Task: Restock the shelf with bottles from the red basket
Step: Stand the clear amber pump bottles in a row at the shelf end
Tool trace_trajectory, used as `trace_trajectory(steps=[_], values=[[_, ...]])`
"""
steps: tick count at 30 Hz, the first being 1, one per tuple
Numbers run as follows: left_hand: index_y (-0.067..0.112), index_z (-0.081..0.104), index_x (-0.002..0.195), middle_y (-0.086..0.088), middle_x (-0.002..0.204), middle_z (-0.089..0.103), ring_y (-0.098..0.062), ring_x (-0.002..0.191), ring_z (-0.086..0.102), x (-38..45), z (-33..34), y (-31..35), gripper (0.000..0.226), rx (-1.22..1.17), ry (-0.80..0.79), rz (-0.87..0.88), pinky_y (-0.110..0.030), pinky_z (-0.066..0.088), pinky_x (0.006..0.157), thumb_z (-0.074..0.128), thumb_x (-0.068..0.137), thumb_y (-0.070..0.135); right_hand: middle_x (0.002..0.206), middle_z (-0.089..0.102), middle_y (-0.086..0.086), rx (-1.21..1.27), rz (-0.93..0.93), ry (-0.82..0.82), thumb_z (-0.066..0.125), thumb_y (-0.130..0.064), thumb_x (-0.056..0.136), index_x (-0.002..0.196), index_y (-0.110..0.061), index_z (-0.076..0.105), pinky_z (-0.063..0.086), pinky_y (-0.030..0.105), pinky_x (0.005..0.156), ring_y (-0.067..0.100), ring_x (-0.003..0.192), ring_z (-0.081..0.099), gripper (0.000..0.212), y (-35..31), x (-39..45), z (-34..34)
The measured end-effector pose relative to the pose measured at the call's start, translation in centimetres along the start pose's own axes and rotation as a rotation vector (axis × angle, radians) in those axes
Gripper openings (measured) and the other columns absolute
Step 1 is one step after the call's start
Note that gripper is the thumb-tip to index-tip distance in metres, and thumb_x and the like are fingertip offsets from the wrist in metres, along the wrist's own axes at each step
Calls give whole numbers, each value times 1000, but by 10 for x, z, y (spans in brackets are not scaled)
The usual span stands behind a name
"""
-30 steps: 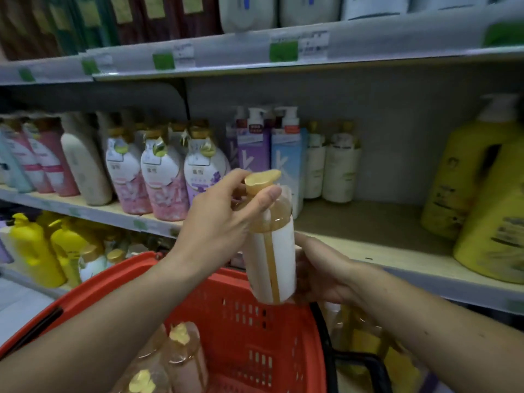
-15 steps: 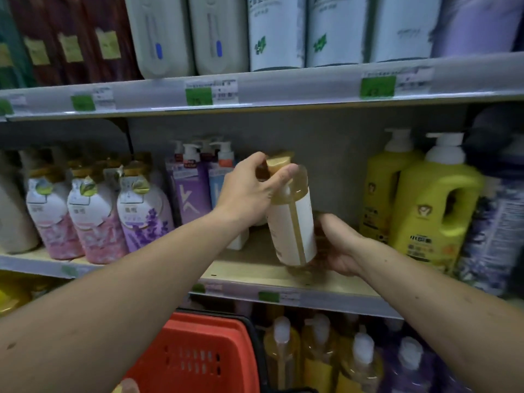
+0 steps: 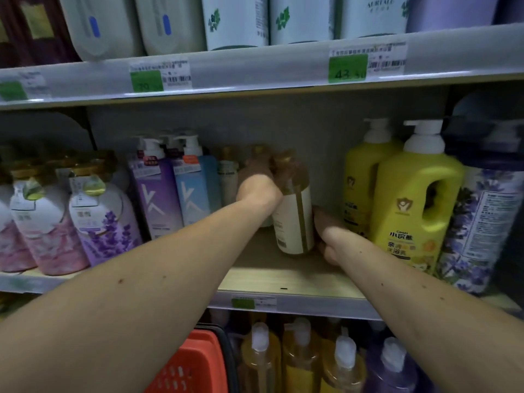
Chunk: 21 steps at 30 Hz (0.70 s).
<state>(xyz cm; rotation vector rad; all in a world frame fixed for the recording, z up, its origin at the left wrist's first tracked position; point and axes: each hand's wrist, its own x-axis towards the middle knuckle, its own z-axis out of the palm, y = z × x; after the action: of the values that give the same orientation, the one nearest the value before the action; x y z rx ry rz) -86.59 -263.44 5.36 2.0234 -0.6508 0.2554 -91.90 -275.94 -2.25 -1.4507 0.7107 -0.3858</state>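
An amber bottle [image 3: 295,214] with a cream label and gold cap stands deep on the middle shelf [image 3: 286,276], its base on or just above the board. My left hand [image 3: 256,185] grips its neck and shoulder from the left. My right hand [image 3: 326,234] holds its lower body from the right, fingers partly hidden behind it. A corner of the red basket [image 3: 192,364] shows at the bottom, below the shelf edge.
Purple and blue pump bottles [image 3: 175,191] stand left of the gap, with similar gold-capped bottles behind my left hand. Yellow pump jugs [image 3: 414,205] close off the right side. The upper shelf rail [image 3: 255,72] hangs overhead. More pump bottles [image 3: 300,355] fill the shelf below.
Both hands have carried the amber bottle up from over the basket and back into the gap on the middle shelf. The view has risen, so the basket has dropped to the bottom edge.
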Motion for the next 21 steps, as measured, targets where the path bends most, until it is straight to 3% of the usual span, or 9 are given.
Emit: trace_trajectory(steps=[2, 4, 8, 11, 14, 18, 21], values=[[20, 63, 121, -7, 122, 66, -30, 113, 63, 11, 8, 7, 42, 65, 15, 29, -47, 52, 99, 62, 97, 54, 107, 72, 6, 45, -23, 9, 36, -39, 109, 102, -23, 65, 53, 44, 102, 23, 105, 68, 34, 3, 4, 0], [19, 64, 115, -6, 114, 68, -28, 106, 65, 20, 18, 11, 42, 123, 13, 68, -37, 50, 88, 58, 98, 56, 97, 73, 1, 114, -62, 6, 36, -42, 109, 96, -27, 67, 54, 41, 95, 19, 97, 69, 36, 7, 6, 1], [20, 61, 107, 0, 98, 57, -21, 88, 50, 35, 33, 16, 41, 150, 5, 102, -31, 34, 80, 58, 97, 59, 115, 71, 8, 224, -111, 60, 34, -46, 108, 96, -29, 63, 48, 49, 107, 27, 110, 65, 36, 4, 15, 7], [16, 59, 113, -4, 108, 62, -23, 95, 55, 41, 37, 15, 42, 139, 13, 89, -32, 38, 82, 57, 98, 56, 139, 62, 9, 322, -117, 133, 39, -55, 105, 117, -23, 64, 37, 46, 117, 29, 131, 55, 42, 4, 23, 15], [18, 58, 118, -10, 118, 66, -33, 110, 63, 40, 46, 12, 38, 96, 28, 76, -43, 51, 96, 56, 100, 52, 158, 45, 3, 338, -234, 113, 35, -59, 105, 153, -24, 43, 23, 40, 124, 25, 148, 37, 60, 11, 27, 24], [18, 55, 121, -12, 118, 64, -34, 112, 61, 42, 51, 13, 43, 79, 29, 76, -50, 52, 98, 51, 101, 56, 156, 46, 3, 391, -232, 138, 28, -51, 109, 154, -24, 40, 25, 32, 113, 26, 148, 36, 54, 10, 38, 31], [21, 55, 120, -9, 116, 65, -31, 110, 62, 44, 51, 9, 43, 78, 8, 87, -48, 52, 97, 49, 101, 59, 155, 48, 5, 450, -223, 101, 28, -49, 109, 152, -24, 42, 25, 37, 120, 26, 148, 37, 51, 9, 44, 33]])
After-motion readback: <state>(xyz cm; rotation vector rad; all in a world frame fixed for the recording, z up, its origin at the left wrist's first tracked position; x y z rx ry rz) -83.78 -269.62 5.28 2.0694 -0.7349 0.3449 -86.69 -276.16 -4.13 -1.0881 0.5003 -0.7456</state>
